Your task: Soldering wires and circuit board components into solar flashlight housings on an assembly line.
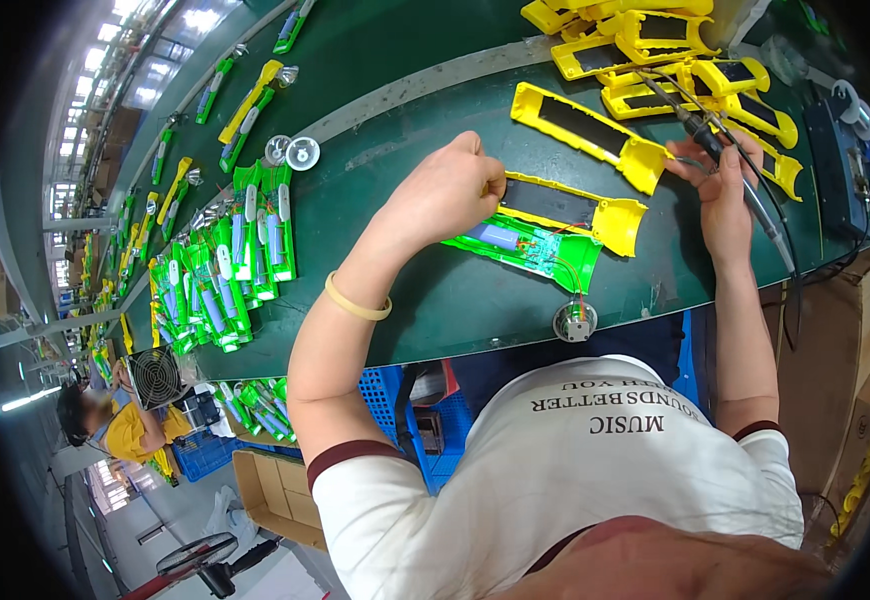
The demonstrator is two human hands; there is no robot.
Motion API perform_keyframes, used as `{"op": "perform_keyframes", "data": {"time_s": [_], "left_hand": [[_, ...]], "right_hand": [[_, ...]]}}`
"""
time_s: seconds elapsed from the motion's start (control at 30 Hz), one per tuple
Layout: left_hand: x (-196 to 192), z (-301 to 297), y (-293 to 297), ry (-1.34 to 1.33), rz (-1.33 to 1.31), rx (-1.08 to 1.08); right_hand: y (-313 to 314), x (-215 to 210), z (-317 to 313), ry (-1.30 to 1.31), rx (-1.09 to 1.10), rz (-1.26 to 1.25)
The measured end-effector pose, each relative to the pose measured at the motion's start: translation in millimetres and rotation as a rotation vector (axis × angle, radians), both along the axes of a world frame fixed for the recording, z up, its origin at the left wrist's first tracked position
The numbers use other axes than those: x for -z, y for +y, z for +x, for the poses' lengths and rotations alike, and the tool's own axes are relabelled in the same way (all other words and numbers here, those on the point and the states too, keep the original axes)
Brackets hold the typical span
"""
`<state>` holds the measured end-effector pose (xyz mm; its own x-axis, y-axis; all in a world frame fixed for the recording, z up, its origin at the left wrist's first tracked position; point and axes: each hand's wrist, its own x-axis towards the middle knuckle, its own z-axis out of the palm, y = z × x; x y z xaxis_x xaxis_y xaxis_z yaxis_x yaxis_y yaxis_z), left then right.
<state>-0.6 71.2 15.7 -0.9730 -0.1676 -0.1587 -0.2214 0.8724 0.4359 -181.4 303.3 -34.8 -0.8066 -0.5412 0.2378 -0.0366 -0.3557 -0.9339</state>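
Note:
My left hand (450,195) is closed, its fingertips at the left end of a yellow plastic shell half (617,226) with a dark panel; what they pinch, if anything, is hidden. Just below lies a green shell half (577,272) with a blue cylindrical cell and a circuit board. Thin wires run from the board to a round metal-backed part (575,321) at the table's near edge. My right hand (727,205) is closed around a soldering iron (703,135), its thin end pointing up and left. Fingers of that hand reach the right end of another yellow shell half (640,165).
A heap of yellow shell halves (660,35) lies at the far right, beside a blue-grey box with a spool (852,110). Several green assemblies (220,260) are piled on the left, near clear round reflectors (302,153). Another person (130,430) sits farther left. A cardboard box (275,500) stands below.

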Motion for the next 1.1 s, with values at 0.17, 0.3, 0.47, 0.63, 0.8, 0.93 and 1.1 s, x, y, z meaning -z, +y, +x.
{"op": "perform_keyframes", "data": {"time_s": [0.17, 0.3, 0.47, 0.63, 0.8, 0.93, 1.1], "left_hand": [[-1, 1, 0, -0.011, -0.010, -0.026], [-2, -1, -1, -0.015, -0.010, -0.016], [-3, -1, -2, -0.025, -0.019, -0.012], [-3, 3, -1, -0.008, -0.012, -0.011], [-3, 7, -2, -0.024, -0.023, -0.009], [-3, 8, -4, -0.029, -0.064, 0.008], [10, 2, -13, 0.412, -0.131, 0.068]], "right_hand": [[13, 5, 3, 0.206, 0.162, -0.131], [25, 8, 20, 0.154, -0.094, 0.004], [9, 5, 36, 0.049, -0.202, 0.146], [19, 11, 22, 0.104, -0.091, 0.070], [10, 8, 36, 0.061, -0.280, 0.123], [-1, 10, 40, -0.038, -0.270, 0.067], [4, 11, 37, -0.044, -0.162, 0.014]]}}
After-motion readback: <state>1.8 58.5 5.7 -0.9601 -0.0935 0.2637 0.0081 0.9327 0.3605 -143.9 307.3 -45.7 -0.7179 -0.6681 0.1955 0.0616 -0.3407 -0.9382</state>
